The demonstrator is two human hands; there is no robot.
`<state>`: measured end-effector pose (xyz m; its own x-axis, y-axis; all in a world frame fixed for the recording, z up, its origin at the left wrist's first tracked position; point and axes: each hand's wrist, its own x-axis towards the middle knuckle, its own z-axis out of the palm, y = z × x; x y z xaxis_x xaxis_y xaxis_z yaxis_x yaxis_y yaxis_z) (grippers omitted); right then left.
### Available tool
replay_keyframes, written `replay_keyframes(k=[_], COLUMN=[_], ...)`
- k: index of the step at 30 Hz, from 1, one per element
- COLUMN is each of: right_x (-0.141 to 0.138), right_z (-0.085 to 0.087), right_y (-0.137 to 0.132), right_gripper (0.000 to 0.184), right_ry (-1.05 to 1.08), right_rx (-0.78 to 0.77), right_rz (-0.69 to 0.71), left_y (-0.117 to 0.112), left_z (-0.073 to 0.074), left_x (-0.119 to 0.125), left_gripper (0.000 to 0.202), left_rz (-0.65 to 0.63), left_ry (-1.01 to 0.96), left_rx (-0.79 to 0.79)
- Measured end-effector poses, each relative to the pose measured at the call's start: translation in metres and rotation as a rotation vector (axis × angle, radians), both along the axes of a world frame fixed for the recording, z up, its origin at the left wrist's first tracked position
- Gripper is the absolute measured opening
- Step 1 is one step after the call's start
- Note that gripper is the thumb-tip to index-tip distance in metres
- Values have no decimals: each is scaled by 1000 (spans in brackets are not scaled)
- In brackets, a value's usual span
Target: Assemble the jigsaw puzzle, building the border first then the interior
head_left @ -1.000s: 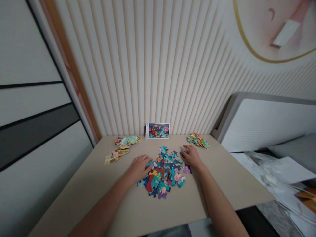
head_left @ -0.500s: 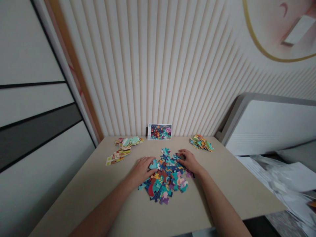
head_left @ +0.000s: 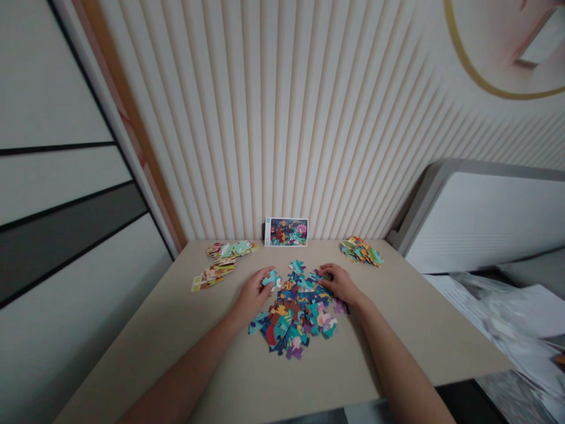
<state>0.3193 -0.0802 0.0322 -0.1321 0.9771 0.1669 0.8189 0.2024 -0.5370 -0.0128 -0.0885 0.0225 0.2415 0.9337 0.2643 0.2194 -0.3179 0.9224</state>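
A loose heap of jigsaw puzzle pieces (head_left: 285,324) in blue, teal, red and purple lies in the middle of the table. At its upper left, my left hand (head_left: 252,293) pinches a light-blue puzzle piece (head_left: 271,279) between thumb and fingers, just above the heap's edge. My right hand (head_left: 339,281) rests at the heap's upper right, its fingers curled round a dark-blue puzzle piece (head_left: 315,275); the fingertips partly hide it. Behind the heap a picture card (head_left: 286,232) leans upright, printed with a colourful scene in similar colours.
Two further groups of puzzle pieces lie on the beige table (head_left: 154,341): a pale green and brown pile (head_left: 229,251) at back left, an orange and green pile (head_left: 362,251) at back right. A ribbed wall (head_left: 282,118) closes off the back. Papers and plastic (head_left: 498,318) lie beyond the right edge.
My left hand has drawn slightly up and left, turning the light-blue puzzle piece so its patterned face shows more. My right hand has stayed nearly in place. The view has shifted slightly.
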Motion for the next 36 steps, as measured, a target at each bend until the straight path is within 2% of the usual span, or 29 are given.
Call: replay_keyframes(k=[4,11,16,21,25,31,34,36], right_x=[0,0,-1,-2,-1,8,18,25], right_z=[0,7,10,14,21,28,25,21], right_y=[-2,-7,-4,0,-2,-5,-2,-1], right_gripper=[46,38,28,40,46,51,49,45], right_ry=[-92,-42,257,629,790,774,695,646], right_rx=[7,24,44,22,-24,75,135,123], right_rz=[-63,-57,-95,-65,-53,-157,-228,-256], left_y=[1,2,3,2,2,3,4,4], left_z=[-1,-1,-3,0,1,-4,-5,-5], left_x=[0,0,0,2,3,2,2,2], left_gripper=[51,53,54,58,65,71,71,71], left_rz=[0,-30,-57,-74,-111,-171,-165,-164], left_ry=[-27,-70,-82,-99,-146,-188,-211,-219], left_rx=[-56,-85,-92,-108,-129,-144,-163,-169])
